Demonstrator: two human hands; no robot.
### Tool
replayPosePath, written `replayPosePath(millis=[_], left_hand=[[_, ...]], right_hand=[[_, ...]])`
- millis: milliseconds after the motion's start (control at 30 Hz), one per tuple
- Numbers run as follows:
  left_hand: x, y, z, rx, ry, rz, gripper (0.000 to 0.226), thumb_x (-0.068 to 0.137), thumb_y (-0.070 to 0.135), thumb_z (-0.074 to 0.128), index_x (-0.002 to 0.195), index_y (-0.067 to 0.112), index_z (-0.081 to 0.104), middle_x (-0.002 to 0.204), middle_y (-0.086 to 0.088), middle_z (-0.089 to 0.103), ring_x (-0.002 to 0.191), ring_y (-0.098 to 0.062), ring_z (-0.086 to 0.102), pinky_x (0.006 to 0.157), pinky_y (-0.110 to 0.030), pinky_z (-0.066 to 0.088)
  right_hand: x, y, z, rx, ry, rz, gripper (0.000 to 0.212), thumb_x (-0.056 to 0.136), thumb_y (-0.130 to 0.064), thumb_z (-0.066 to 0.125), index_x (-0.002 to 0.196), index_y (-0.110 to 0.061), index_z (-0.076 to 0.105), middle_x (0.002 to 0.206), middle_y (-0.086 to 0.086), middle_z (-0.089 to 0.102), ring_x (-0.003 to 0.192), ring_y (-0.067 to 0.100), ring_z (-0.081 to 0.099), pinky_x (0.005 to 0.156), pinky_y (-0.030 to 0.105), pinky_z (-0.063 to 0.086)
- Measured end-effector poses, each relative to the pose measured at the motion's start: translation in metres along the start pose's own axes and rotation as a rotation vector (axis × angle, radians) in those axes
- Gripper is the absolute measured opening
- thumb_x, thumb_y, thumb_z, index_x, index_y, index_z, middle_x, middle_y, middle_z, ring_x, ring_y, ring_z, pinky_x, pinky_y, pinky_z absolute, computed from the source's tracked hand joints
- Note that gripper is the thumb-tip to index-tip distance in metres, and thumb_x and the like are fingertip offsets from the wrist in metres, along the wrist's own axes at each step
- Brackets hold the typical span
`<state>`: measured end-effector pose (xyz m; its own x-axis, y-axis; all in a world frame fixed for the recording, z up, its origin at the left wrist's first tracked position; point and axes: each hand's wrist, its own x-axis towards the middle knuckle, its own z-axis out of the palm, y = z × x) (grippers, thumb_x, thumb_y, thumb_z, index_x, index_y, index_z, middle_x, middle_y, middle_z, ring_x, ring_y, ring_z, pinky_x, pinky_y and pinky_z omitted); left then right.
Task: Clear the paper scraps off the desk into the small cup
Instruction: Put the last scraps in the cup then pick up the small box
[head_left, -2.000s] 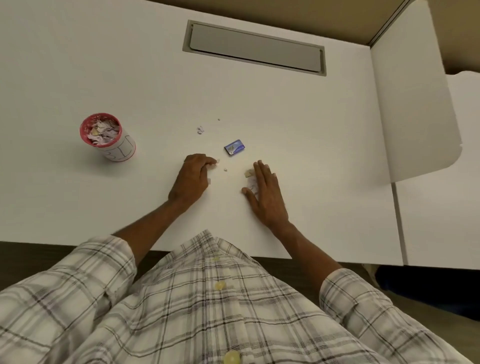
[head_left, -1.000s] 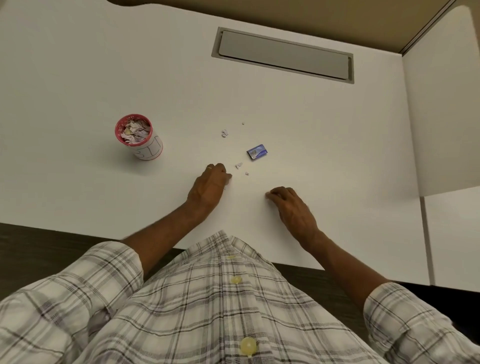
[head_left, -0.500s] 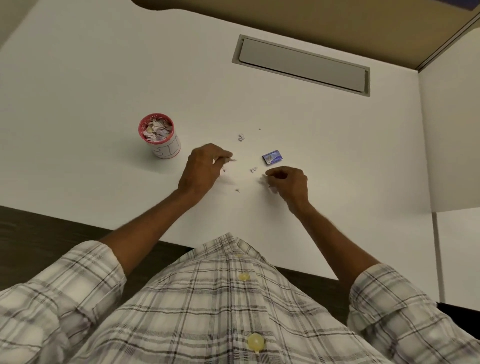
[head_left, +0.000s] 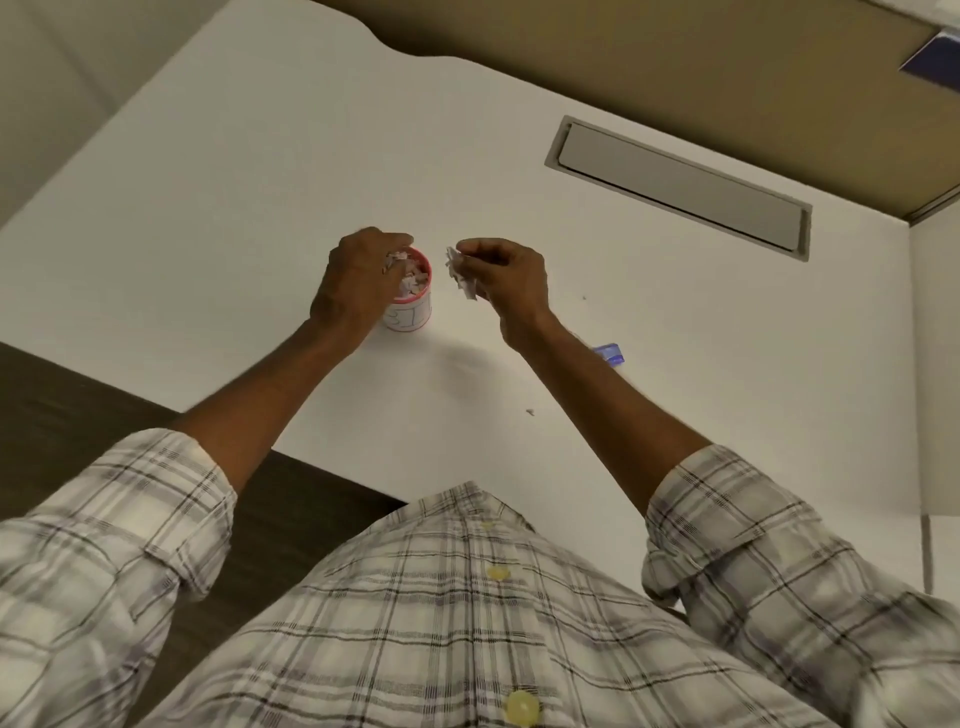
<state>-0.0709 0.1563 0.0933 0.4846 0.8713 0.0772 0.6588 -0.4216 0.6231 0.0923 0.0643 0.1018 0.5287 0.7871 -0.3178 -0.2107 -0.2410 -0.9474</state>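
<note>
The small red-rimmed cup (head_left: 414, 310), full of paper scraps, stands on the white desk (head_left: 249, 171). My left hand (head_left: 358, 278) hovers over its left rim with fingers curled around paper scraps at the cup's mouth. My right hand (head_left: 506, 280) is raised just right of the cup and pinches a bunch of white paper scraps (head_left: 460, 270). One tiny scrap (head_left: 530, 412) lies on the desk nearer to me, and a speck (head_left: 584, 298) lies to the right.
A small blue card (head_left: 609, 354) lies on the desk, partly hidden behind my right forearm. A grey cable hatch (head_left: 680, 187) sits at the back right. A white divider panel (head_left: 935, 364) stands along the right edge.
Both hands lifted off the desk with gathered scraps and moved left and away to the cup. The view tilted, so the cup now sits near the centre.
</note>
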Motion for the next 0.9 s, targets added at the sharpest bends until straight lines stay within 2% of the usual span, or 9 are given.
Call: replayPosePath(millis=[67, 200, 333, 400, 500, 567, 700, 800, 900], left_hand=[[0.001, -0.002, 0.000, -0.016, -0.014, -0.030, 0.048, 0.092, 0.017, 0.066, 0.138, 0.020, 0.056, 0.135, -0.005, 0.062, 0.123, -0.021, 0.059, 0.103, -0.036, 0.051], [0.002, -0.007, -0.007, -0.027, 0.024, -0.027, 0.059, 0.088, 0.018, 0.073, 0.142, 0.024, 0.050, 0.122, -0.004, 0.069, 0.110, -0.020, 0.067, 0.094, -0.038, 0.057], [0.007, -0.014, -0.019, -0.112, 0.070, -0.019, 0.052, 0.093, 0.009, 0.064, 0.140, 0.024, 0.052, 0.114, -0.005, 0.072, 0.102, -0.015, 0.069, 0.087, -0.030, 0.059], [0.009, -0.015, -0.024, -0.146, 0.084, -0.015, 0.047, 0.094, 0.004, 0.059, 0.137, 0.023, 0.056, 0.110, -0.004, 0.072, 0.099, -0.013, 0.069, 0.086, -0.027, 0.058], [0.010, -0.016, -0.028, -0.121, 0.100, 0.021, 0.037, 0.094, 0.000, 0.055, 0.127, 0.015, 0.065, 0.111, -0.004, 0.073, 0.102, -0.014, 0.068, 0.092, -0.026, 0.056], [0.011, -0.017, -0.029, -0.097, 0.095, 0.047, 0.030, 0.095, 0.001, 0.054, 0.119, 0.010, 0.070, 0.116, -0.005, 0.072, 0.107, -0.017, 0.067, 0.096, -0.030, 0.054], [0.010, -0.018, -0.028, -0.119, 0.062, 0.041, 0.029, 0.091, 0.004, 0.064, 0.119, 0.011, 0.070, 0.125, -0.006, 0.066, 0.114, -0.018, 0.064, 0.095, -0.033, 0.057], [0.012, -0.016, -0.026, -0.128, 0.034, 0.036, 0.033, 0.087, 0.007, 0.071, 0.119, 0.015, 0.069, 0.126, -0.004, 0.064, 0.111, -0.018, 0.064, 0.093, -0.032, 0.057], [0.016, -0.014, -0.022, -0.061, -0.042, 0.057, 0.029, 0.086, 0.014, 0.072, 0.115, 0.016, 0.072, 0.119, -0.002, 0.068, 0.106, -0.016, 0.065, 0.091, -0.031, 0.057]], right_hand=[[0.009, -0.005, 0.017, -0.061, 0.012, -0.032, 0.018, 0.084, -0.003, 0.078, 0.101, 0.002, 0.075, 0.093, 0.021, 0.076, 0.076, 0.023, 0.070, 0.064, 0.029, 0.052], [0.021, -0.006, 0.037, -0.187, 0.029, -0.104, 0.012, 0.085, -0.005, 0.078, 0.097, -0.004, 0.077, 0.092, 0.012, 0.078, 0.076, 0.015, 0.071, 0.063, 0.023, 0.053], [0.025, -0.001, 0.050, -0.374, 0.022, -0.180, 0.011, 0.089, -0.008, 0.072, 0.097, -0.007, 0.079, 0.096, 0.006, 0.079, 0.087, 0.015, 0.073, 0.081, 0.034, 0.061], [0.025, -0.001, 0.057, -0.439, 0.012, -0.198, 0.015, 0.092, -0.009, 0.067, 0.101, -0.006, 0.079, 0.101, 0.006, 0.079, 0.095, 0.018, 0.073, 0.089, 0.038, 0.061], [0.025, -0.002, 0.065, -0.514, -0.040, -0.195, 0.022, 0.098, -0.013, 0.060, 0.108, -0.005, 0.078, 0.107, 0.009, 0.078, 0.099, 0.023, 0.072, 0.093, 0.042, 0.059], [0.026, -0.005, 0.067, -0.549, -0.074, -0.177, 0.024, 0.099, -0.013, 0.058, 0.113, -0.007, 0.077, 0.112, 0.008, 0.077, 0.103, 0.021, 0.072, 0.095, 0.040, 0.059], [0.023, -0.010, 0.062, -0.506, -0.097, -0.137, 0.038, 0.088, 0.004, 0.054, 0.119, -0.007, 0.073, 0.122, 0.008, 0.073, 0.113, 0.020, 0.070, 0.097, 0.040, 0.059], [0.022, -0.014, 0.051, -0.440, -0.050, -0.168, 0.034, 0.084, 0.009, 0.058, 0.111, -0.004, 0.075, 0.110, 0.008, 0.076, 0.101, 0.020, 0.074, 0.090, 0.039, 0.062], [0.022, -0.012, 0.029, -0.518, 0.016, -0.269, 0.017, 0.085, 0.002, 0.068, 0.098, -0.004, 0.076, 0.091, 0.005, 0.078, 0.080, 0.018, 0.075, 0.077, 0.032, 0.063]])
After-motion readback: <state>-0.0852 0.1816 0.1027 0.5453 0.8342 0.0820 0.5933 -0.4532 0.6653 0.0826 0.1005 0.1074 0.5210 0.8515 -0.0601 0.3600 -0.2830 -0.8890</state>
